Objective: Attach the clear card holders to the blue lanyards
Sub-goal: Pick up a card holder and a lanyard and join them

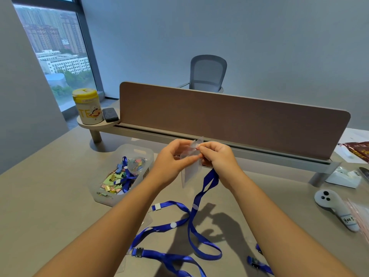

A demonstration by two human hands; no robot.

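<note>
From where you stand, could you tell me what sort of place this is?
Probably an office: a desk with a divider panel, a mesh office chair behind it, and a window overlooking city buildings.

A clear card holder [190, 168] is held upright above the bench [60, 186], pinched at its top. One blue lanyard [207, 182] hangs from beside it, looping onto the bench. More blue lanyards [169, 226] are spread flat below.

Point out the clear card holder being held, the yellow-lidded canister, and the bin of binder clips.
clear card holder [190, 173], head view, on its lower panel below the hands.
yellow-lidded canister [88, 110], head view, on its printed body.
bin of binder clips [137, 149], head view, on its far wall.
</note>
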